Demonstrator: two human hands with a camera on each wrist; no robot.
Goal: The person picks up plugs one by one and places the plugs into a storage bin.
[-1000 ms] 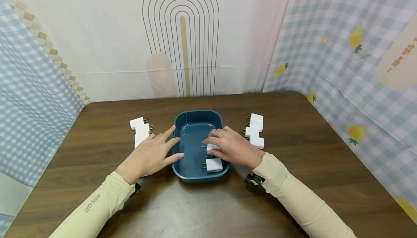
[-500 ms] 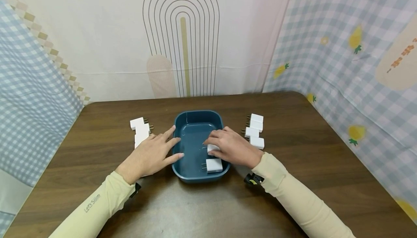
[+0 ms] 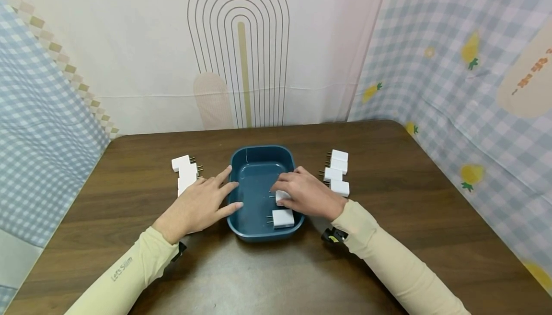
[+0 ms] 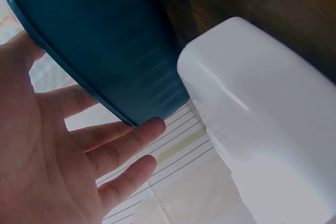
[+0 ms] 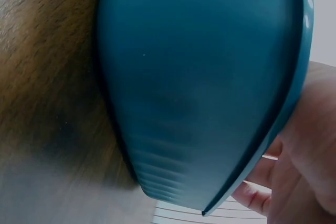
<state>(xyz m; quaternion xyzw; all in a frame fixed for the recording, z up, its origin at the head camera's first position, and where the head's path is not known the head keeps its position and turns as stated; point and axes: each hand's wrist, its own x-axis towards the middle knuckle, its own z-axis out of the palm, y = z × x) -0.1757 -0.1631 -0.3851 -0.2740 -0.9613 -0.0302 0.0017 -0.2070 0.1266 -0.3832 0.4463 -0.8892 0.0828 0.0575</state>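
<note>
A dark teal plastic bin [image 3: 254,176] stands mid-table. My left hand [image 3: 200,204] has its fingers spread, with the tips at the bin's left rim; the left wrist view shows them straight against the bin wall [image 4: 100,40]. Inside the bin, my right hand [image 3: 310,192] pinches a white plug-in charger [image 3: 281,197] between thumb and fingers, its prongs pointing left. Nearer the front, a second white charger [image 3: 282,218] lies on the bin floor. In the right wrist view the bin's side [image 5: 194,87] hides the held charger and most of the fingers.
Several white chargers [image 3: 186,171] lie in a column left of the bin, partly under my left hand. Another column of chargers [image 3: 339,188] lies to the right, beside my right wrist. The brown wooden table [image 3: 241,276] ends at a curtain [image 3: 155,65] behind.
The pinched charger has shifted very slightly toward the right and front inside the bin. My left hand stays where it was.
</note>
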